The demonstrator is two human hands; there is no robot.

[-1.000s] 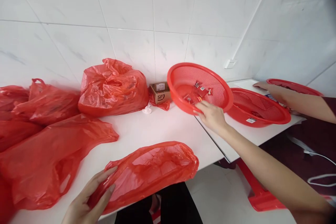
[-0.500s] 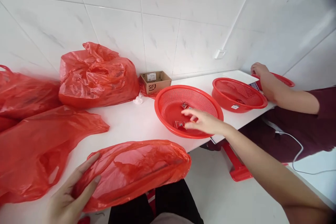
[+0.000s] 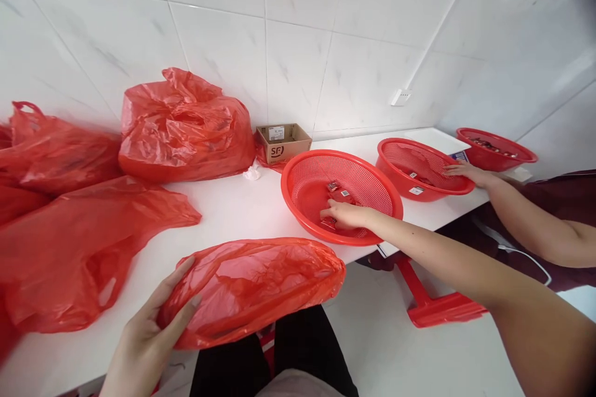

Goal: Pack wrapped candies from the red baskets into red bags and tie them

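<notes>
My left hand [image 3: 149, 332] grips the near end of a crumpled red plastic bag [image 3: 261, 285] lying at the front edge of the white table [image 3: 233, 211]. My right hand [image 3: 343, 216] reaches into a red mesh basket [image 3: 302, 167] and closes its fingers over small red packets [image 3: 336, 188] on the basket's bottom. What exactly the fingers pinch is partly hidden.
Several stuffed red bags [image 3: 186, 127] lie at the left and back. A small cardboard box [image 3: 283, 141] stands by the wall. Two more red baskets [image 3: 421, 167] [image 3: 496, 147] sit to the right, where another person's hand [image 3: 459, 169] rests on one. A red stool [image 3: 433, 304] is under the table.
The basket, held tilted in the air a second ago, now sits flat on the table. My right hand has moved from its rim down inside it. The other person's hand shifted to the middle basket.
</notes>
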